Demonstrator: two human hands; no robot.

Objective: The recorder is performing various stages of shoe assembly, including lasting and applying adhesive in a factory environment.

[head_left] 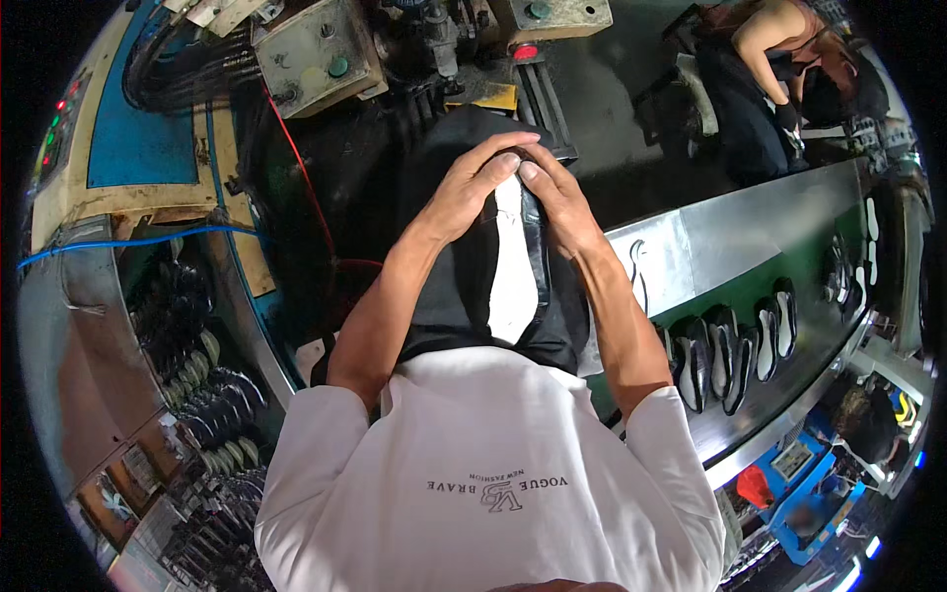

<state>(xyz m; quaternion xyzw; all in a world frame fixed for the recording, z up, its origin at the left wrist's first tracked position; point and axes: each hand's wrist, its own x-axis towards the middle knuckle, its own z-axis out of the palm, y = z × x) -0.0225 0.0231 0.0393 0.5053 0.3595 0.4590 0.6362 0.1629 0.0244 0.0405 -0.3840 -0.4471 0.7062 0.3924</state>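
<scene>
A black shoe upper with a long white sole side (513, 271) lies lengthwise over my lap, the white side facing up. My left hand (468, 189) and my right hand (562, 202) close round its far, narrow end from both sides. Both thumbs press on the white surface near the tip, and the fingers wrap over the black edge. Black material shows along the right side of the white part. My palms and fingers cover most of the far end.
Ahead stands a machine with a grey control box (321, 57) and a red button (526, 51). At right runs a green conveyor (789, 271) bearing several black shoes (693, 365). A co-worker (769, 79) sits beyond it. Racked shoe parts (212, 405) and a blue hose (128, 243) are at left.
</scene>
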